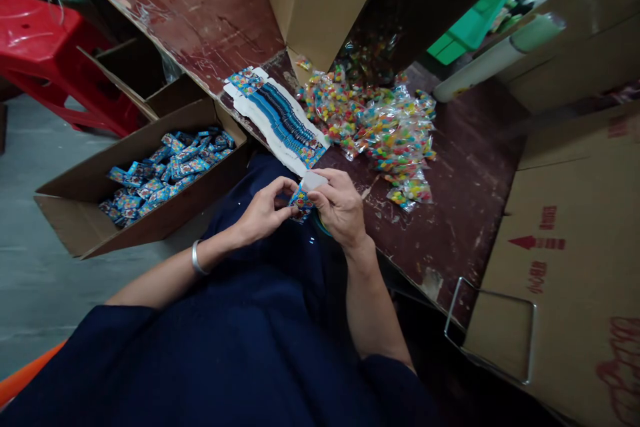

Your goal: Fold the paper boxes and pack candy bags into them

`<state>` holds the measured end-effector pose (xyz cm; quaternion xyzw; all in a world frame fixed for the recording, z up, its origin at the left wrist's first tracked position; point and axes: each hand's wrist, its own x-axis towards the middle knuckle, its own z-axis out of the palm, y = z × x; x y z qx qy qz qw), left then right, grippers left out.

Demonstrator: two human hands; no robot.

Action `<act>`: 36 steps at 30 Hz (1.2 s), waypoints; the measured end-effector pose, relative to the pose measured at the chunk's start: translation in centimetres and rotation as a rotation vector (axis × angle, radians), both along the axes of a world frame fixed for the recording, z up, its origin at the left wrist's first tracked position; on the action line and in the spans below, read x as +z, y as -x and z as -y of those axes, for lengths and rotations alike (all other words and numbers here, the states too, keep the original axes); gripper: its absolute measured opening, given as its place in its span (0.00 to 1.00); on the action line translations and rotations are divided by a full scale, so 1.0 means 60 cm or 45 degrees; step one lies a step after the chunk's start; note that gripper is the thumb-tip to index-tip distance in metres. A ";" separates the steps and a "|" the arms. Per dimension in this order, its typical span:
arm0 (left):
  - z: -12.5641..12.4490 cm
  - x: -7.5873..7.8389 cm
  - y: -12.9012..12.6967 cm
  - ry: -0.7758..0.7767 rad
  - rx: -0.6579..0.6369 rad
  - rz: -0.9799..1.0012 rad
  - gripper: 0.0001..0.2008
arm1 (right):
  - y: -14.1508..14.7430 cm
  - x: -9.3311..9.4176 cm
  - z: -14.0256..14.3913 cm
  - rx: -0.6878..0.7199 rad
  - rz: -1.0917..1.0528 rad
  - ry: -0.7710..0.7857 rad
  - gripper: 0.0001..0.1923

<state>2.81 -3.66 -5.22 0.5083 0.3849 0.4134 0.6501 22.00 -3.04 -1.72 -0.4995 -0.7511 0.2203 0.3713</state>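
Between both hands is a small blue printed candy box with a white flap at its top, held over my lap by the table edge. My left hand pinches its left side with thumb and fingers. My right hand grips the upper right part near the flap. Just beyond lies a fanned row of flat blue box blanks on the table. To their right is a heap of clear bags of colourful candy. Whether the held box has a bag inside is hidden.
On my left, an open carton holds many blue candy boxes. A red stool stands behind it. Cardboard rises at the back of the table; a large printed carton and metal wire frame are at right.
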 end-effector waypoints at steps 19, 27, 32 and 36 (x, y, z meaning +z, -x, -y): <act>-0.003 0.006 -0.005 0.123 0.077 0.231 0.28 | 0.057 -0.038 0.031 -0.366 -0.841 0.071 0.15; -0.001 0.013 0.013 -0.105 0.049 -0.016 0.23 | 0.030 -0.013 0.006 -0.244 -0.734 0.475 0.13; -0.005 0.015 0.022 -0.112 -0.026 -0.019 0.27 | 0.020 -0.014 -0.005 -0.210 -0.725 0.547 0.12; -0.006 0.019 0.026 -0.078 -0.055 0.003 0.26 | 0.028 -0.010 0.001 -0.174 -0.648 0.405 0.12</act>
